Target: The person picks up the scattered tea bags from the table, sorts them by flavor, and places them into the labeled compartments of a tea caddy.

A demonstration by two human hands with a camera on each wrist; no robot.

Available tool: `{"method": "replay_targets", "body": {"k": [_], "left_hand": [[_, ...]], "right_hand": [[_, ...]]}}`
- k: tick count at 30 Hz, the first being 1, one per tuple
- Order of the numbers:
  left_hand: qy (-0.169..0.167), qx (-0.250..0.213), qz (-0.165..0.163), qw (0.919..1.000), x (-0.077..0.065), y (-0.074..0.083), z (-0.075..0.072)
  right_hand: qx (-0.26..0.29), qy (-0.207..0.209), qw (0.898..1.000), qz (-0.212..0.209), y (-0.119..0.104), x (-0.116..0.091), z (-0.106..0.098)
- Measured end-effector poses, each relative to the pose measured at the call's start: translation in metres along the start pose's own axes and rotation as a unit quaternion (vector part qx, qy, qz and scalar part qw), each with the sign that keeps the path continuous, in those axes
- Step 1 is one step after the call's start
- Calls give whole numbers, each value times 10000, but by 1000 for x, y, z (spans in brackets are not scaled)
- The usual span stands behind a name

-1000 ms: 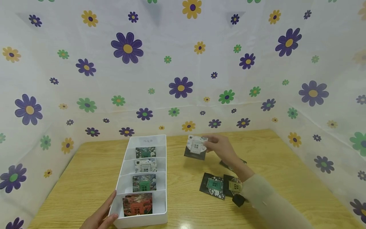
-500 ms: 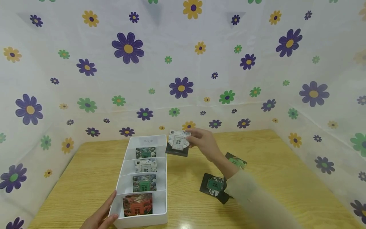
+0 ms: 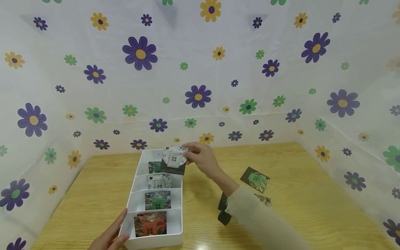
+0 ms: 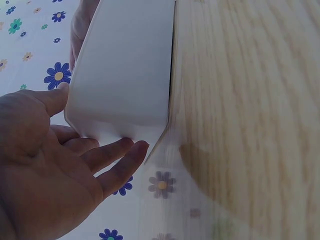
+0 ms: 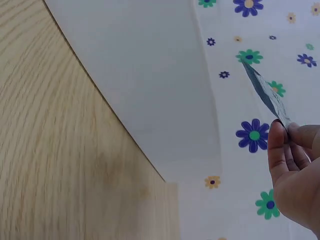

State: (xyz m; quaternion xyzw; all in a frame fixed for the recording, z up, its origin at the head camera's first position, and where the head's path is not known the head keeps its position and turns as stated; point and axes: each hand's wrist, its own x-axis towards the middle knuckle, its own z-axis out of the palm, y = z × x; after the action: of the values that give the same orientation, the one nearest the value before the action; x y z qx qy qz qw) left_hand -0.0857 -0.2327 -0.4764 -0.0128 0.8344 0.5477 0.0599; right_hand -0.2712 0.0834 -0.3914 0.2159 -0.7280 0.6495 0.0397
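Note:
My right hand (image 3: 203, 159) pinches a white-and-black tea sachet (image 3: 173, 159) by its right edge, above the rear compartments of a long white divided box (image 3: 178, 222). In the right wrist view, the sachet (image 5: 265, 90) stands edge-on between thumb and fingers. The left hand (image 3: 109, 234) touches the box's near left corner, thumb on the front and fingers along the side; these look loose in the left wrist view. Inside the box stand a dark green sachet (image 3: 154, 167), a white one (image 3: 159, 181), a green one (image 3: 157, 200) and overlapping red ones (image 3: 150, 224), each kind in its own compartment.
A green-labelled sachet (image 3: 255, 179) lies on the wooden table (image 3: 200, 208) at the right. Other sachets (image 3: 264, 200) are partly covered by the right sleeve (image 3: 250, 211). A flower-printed white sheet (image 3: 200, 62) encloses the table's back and sides.
My right hand has carried the white-and-black sachet leftward from beside the box to above its rear compartments. The green-labelled sachet has come into full view. The left hand stays at the corner.

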Motion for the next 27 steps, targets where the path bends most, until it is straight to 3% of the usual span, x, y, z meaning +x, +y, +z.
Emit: {"method": "replay_targets", "body": {"k": [11, 19, 27], "left_hand": [[-182, -3, 68, 9998, -1, 1, -2], [-121, 253, 1, 9996, 1, 7, -2], [77, -11, 62, 10000, 0, -1, 1]], "right_hand": [[-100, -287, 9995, -94, 19, 0, 36], [-677, -485, 9964, 153, 20, -7, 47], [-1347, -926, 9862, 273, 17, -13, 53]]}}
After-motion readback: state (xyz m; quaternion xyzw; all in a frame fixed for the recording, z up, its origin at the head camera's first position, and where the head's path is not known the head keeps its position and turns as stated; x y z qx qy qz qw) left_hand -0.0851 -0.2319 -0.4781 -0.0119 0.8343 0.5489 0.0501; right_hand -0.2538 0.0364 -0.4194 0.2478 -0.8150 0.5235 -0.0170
